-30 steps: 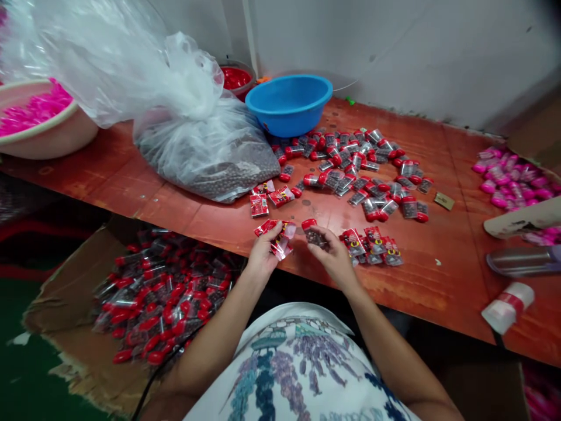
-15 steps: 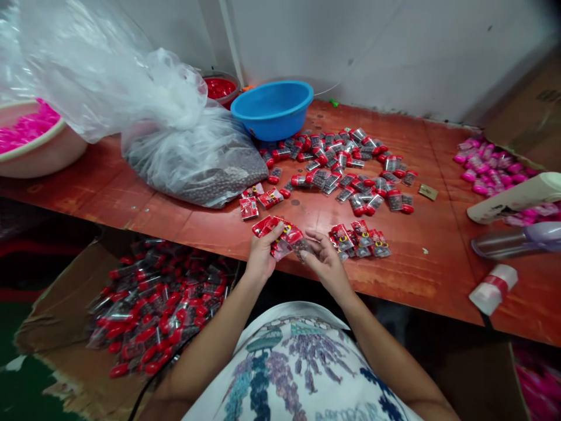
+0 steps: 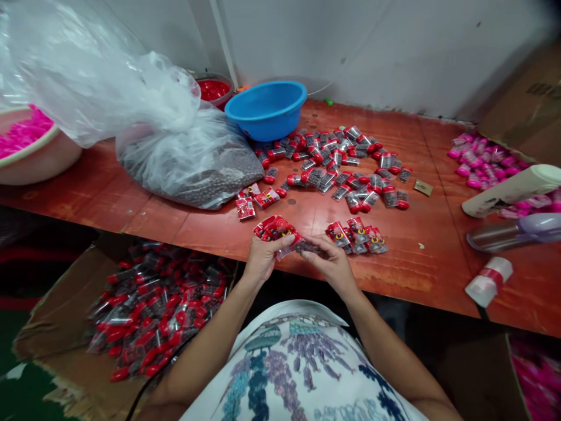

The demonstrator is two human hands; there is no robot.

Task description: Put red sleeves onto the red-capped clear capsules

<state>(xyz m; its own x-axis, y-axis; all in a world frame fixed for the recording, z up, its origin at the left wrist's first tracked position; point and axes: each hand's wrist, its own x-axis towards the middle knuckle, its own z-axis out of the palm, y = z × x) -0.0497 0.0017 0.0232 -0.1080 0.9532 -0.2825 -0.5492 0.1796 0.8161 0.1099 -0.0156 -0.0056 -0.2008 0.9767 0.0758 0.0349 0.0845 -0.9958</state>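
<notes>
My left hand [image 3: 260,261] is closed on a fan of red printed packets [image 3: 275,227] just above the table's front edge, thumb on top. My right hand [image 3: 333,264] pinches a small clear container of dark pellets [image 3: 302,245] against the right end of these packets. Whether the container is inside a packet or only touching it, I cannot tell. Right of my right hand lie several filled red packets [image 3: 358,235] in a row. A few loose red packets [image 3: 246,209] lie behind my left hand.
Many red-capped pellet containers [image 3: 339,161] cover the table's middle, near a blue basin [image 3: 267,114]. A plastic bag of dark pellets [image 3: 197,175] bulges at left. A carton [image 3: 65,327] of red-capped packs stands below. Bottles [image 3: 511,190] and a white roll [image 3: 488,282] lie right.
My right hand's fingers have closed in more around the container at the packets' edge. The left thumb has slid right and down across the packets. The view has shifted slightly.
</notes>
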